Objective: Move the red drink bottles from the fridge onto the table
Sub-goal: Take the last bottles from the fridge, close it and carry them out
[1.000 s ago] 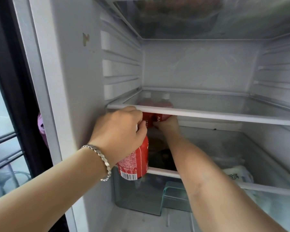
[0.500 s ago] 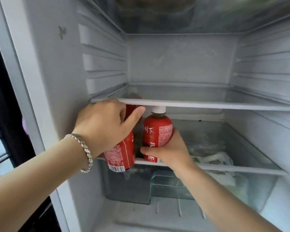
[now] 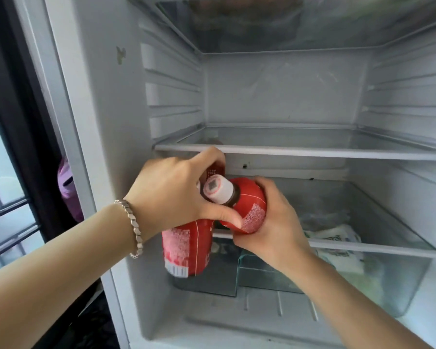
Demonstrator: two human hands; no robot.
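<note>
White fridge point(image 3: 287, 96) walls and glass shelves fill the view. The left hand point(image 3: 171, 195), a bracelet point(image 3: 134, 227) at its wrist, grips one red bottle point(image 3: 186, 250) by its upper part. That bottle hangs upright in front of the left end of the lower shelf point(image 3: 378, 248). The right hand point(image 3: 275, 222) wraps the second bottle point(image 3: 249, 202) from below, tilted so its white cap point(image 3: 215, 188) faces the camera. The left thumb touches this second bottle. A white packet point(image 3: 337, 238) lies on the lower shelf.
</note>
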